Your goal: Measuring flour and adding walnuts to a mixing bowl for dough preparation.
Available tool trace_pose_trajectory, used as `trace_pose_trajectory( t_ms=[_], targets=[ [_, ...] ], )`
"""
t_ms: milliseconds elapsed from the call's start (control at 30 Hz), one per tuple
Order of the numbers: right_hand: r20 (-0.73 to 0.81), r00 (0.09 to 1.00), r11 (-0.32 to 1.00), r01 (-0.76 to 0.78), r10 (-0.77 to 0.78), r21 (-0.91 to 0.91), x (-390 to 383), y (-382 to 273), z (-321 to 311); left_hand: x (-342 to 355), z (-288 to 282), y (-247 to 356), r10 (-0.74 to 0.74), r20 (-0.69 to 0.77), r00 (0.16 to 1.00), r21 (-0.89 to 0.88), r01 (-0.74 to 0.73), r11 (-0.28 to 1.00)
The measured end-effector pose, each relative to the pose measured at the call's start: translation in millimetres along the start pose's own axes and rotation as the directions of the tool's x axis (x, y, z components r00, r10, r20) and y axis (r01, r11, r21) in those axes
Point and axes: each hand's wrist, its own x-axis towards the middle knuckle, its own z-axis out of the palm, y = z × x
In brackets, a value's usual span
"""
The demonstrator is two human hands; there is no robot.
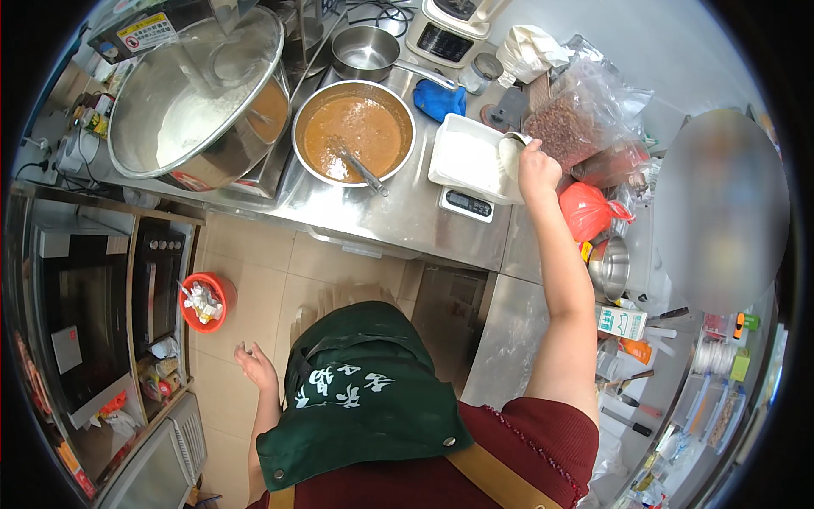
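Observation:
My right hand [538,172] is closed round the rim or handle of a small metal scoop [515,137]; its exact shape is partly hidden by the fingers. The scoop is tilted at the right side of a white rectangular tub [438,161], with white powder [471,154] inside. The tub rests on a digital kitchen scale [466,204]. My left hand [255,366] hangs low beside my green apron [365,365], fingers loosely apart with nothing in them. Left of the tub stands a round metal pan [297,140] of brown liquid, a whisk [366,170] leaning in it.
A large steel mixer bowl [127,110] with white powder stands at the left of the steel counter [407,222]. Behind are a saucepan [365,53], a blue cloth [439,100] and a glass jar [482,73]. Bags [585,123] crowd the right. A red bin [225,293] is on the floor.

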Motion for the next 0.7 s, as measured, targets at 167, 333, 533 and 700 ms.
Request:
trace_pose_trajectory(
  t_ms=[167,333,533,700],
  targets=[
    [-0.017,1.0,1.0,-0.006,0.006,0.002,2,7,0,-2,-1,-3,-0.007,-0.002,1.0,0.005,0.007,1.0],
    [-0.045,0.998,0.998,-0.049,0.05,0.039,2,16,-5,-1,-1,-4,0.015,-0.003,1.0,-0.004,-0.015,1.0],
    [0.001,0.987,0.974,-0.159,0.161,0.162,-4,26,-23,-5,-4,-2,-0.001,0.005,1.0,-0.008,0.001,1.0],
    [0.032,0.974,0.943,-0.224,0.223,0.246,-11,30,-33,-5,-4,-8,0.012,0.007,1.0,0.013,-0.013,1.0]
  ],
)
